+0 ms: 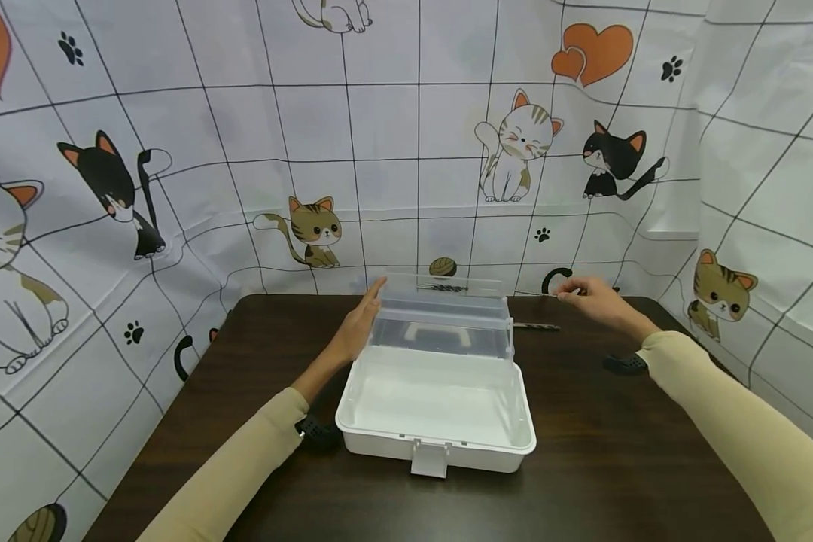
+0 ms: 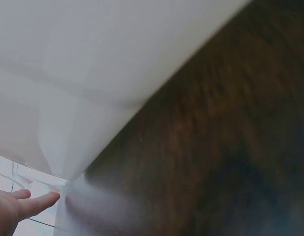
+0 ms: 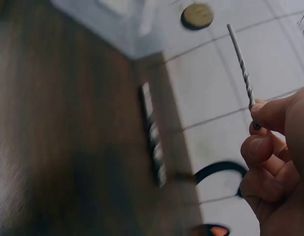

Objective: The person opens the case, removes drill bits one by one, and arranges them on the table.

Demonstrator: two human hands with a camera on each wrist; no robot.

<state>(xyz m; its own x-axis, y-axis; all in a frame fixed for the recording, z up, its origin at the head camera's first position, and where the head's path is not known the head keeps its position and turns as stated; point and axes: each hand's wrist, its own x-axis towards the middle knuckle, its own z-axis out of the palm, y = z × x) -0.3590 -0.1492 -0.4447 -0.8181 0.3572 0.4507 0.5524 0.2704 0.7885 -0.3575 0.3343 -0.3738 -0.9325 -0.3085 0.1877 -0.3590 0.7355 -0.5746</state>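
Note:
A white plastic box (image 1: 436, 403) stands with its clear lid (image 1: 440, 324) raised at the back. The left hand (image 1: 360, 324) touches the left side of the lid, its fingers straight; only the thumb-side fingers of that hand (image 2: 24, 209) show in the left wrist view. Up to the right of the box, the right hand (image 1: 592, 297) pinches a thin metal drill bit (image 3: 241, 64) between thumb and fingertips. Below that hand, a thicker drill bit (image 3: 153, 135) lies on the table. Another drill bit (image 1: 443, 287) shows through the top of the lid.
The box's front latch (image 1: 430, 459) hangs down. Under everything is a dark wooden table (image 1: 583, 452), and a white cat-print cloth (image 1: 393, 150) lines the walls behind and beside it. The black wrist straps sit near the tabletop.

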